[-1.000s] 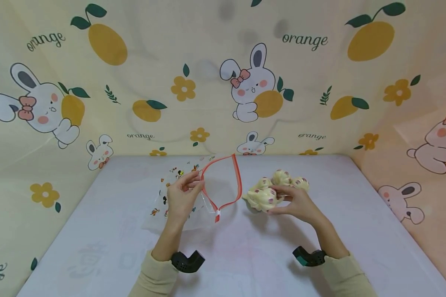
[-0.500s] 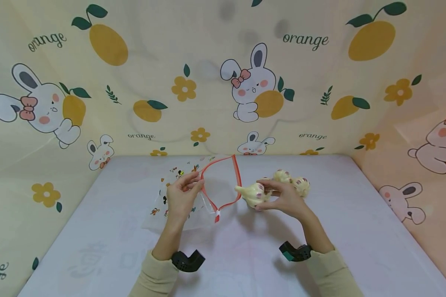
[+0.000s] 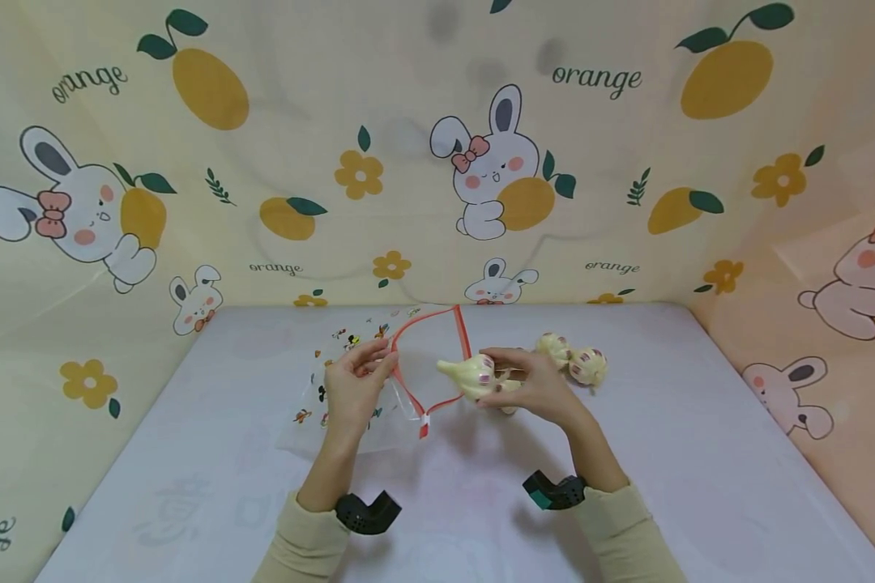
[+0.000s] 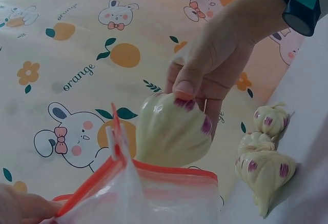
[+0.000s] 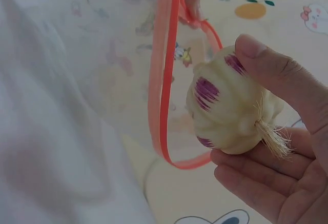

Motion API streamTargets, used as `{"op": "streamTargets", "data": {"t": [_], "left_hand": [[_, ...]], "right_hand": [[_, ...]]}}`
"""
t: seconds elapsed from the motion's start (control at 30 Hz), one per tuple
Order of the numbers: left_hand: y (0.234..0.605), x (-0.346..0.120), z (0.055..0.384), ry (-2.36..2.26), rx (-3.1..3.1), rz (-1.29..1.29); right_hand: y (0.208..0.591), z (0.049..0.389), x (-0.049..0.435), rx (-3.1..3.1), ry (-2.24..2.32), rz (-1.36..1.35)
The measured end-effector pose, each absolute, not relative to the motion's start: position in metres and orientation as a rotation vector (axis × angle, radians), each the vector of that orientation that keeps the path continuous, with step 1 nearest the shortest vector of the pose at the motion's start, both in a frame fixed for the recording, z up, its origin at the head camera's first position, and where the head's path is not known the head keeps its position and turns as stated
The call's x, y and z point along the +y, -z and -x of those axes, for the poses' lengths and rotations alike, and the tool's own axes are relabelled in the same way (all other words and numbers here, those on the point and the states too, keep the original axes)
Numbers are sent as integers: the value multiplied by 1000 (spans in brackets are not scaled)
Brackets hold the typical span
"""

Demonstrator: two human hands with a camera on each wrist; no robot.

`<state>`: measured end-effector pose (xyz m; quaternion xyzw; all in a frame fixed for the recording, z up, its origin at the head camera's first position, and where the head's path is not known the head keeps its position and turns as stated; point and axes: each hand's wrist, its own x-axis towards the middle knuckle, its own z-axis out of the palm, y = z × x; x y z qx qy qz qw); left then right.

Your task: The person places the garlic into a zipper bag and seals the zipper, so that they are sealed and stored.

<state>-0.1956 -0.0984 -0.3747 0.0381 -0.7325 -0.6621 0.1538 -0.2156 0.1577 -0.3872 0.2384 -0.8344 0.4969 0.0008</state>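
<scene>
- A cream fabric backdrop printed with white rabbits and yellow-orange fruit is standing behind the desk.
- The white-covered desk is carrying the things.
- A clear plastic bag with small cartoon prints and a red zip edge is lying toward the desk's left side, its mouth gaping rightward.
- The person's left hand is pinching the bag's red edge between thumb and fingers.
- The person's right hand is gripping a bulb, thumb on one side and fingers on the other.
- That held cream garlic bulb with purple streaks is pointing its stem leftward at the bag's mouth; whether the tip is crossing the edge cannot be told.
- Three similar cream garlic bulbs are resting close together on the desk, to the right of the bag.
- Thin straw-coloured roots are sticking out from the held bulb's base.
</scene>
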Motion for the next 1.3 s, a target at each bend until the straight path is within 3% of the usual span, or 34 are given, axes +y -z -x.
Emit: {"op": "streamTargets", "data": {"t": [1.3], "left_hand": [[363,-100,186,1888,-2107,-159]], "right_hand": [[399,229,140,-2640,-1541,-575]]}}
